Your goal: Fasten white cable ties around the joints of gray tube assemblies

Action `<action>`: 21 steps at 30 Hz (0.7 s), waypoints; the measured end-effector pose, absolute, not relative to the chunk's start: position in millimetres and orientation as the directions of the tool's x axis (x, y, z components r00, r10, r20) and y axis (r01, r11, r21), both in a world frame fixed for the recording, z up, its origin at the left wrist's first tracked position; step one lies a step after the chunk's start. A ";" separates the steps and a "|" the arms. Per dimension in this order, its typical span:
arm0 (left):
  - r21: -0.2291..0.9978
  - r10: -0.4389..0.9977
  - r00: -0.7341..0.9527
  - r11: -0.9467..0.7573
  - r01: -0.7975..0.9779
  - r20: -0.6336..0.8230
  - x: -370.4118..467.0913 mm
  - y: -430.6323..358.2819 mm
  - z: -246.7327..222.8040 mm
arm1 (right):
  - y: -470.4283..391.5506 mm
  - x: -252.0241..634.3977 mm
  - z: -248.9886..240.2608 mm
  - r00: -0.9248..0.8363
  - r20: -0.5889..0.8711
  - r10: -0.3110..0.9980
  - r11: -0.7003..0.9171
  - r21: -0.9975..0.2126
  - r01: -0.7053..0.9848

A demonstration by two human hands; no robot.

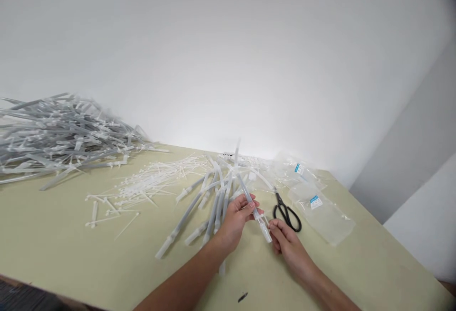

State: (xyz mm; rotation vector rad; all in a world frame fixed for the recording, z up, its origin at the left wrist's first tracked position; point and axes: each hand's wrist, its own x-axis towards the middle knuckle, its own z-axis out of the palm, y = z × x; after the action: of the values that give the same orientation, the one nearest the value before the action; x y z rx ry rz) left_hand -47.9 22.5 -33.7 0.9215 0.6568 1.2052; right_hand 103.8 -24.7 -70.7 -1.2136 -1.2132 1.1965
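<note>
My left hand (238, 216) is closed around a translucent plastic tube (245, 188), which slants up and away from me. At the tube's near end is a clear, wider end piece (264, 231). A white cable tie (265, 220) sits around the tube just past my left fingers. My right hand (285, 240) pinches the cable tie's tail beside that end piece; its fingertips partly hide the tail. Several similar tubes (188, 213) with clear end pieces lie fanned out left of my left hand. Black-handled scissors (287, 213) rest just beyond my right hand.
Loose white cable ties (153, 183) are spread on the green tabletop (64, 240) at the left. A large heap of tubes (67, 135) stands at the far left against the wall. Clear plastic bags (326, 221) with blue labels lie at the right. A small dark object (242, 297) lies near the front.
</note>
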 end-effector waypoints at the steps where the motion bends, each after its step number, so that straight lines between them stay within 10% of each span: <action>1: 0.869 0.968 0.248 0.084 -0.487 0.046 -48.2 23.1 -33.6 | -26.1 103.2 -69.9 -0.037 0.003 0.999 0.002 -1.000 -0.030; 21: 0.831 0.914 0.399 0.166 -0.531 0.073 -45.4 17.7 -30.3 | -31.9 107.3 -61.5 -0.184 -0.133 0.974 -0.217 -0.791 -0.573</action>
State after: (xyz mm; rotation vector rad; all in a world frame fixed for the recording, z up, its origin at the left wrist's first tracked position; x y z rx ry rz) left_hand -45.4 17.7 -30.3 0.9096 0.5115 1.0952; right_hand 107.3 -31.9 -61.5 -0.7815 -0.7206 1.6753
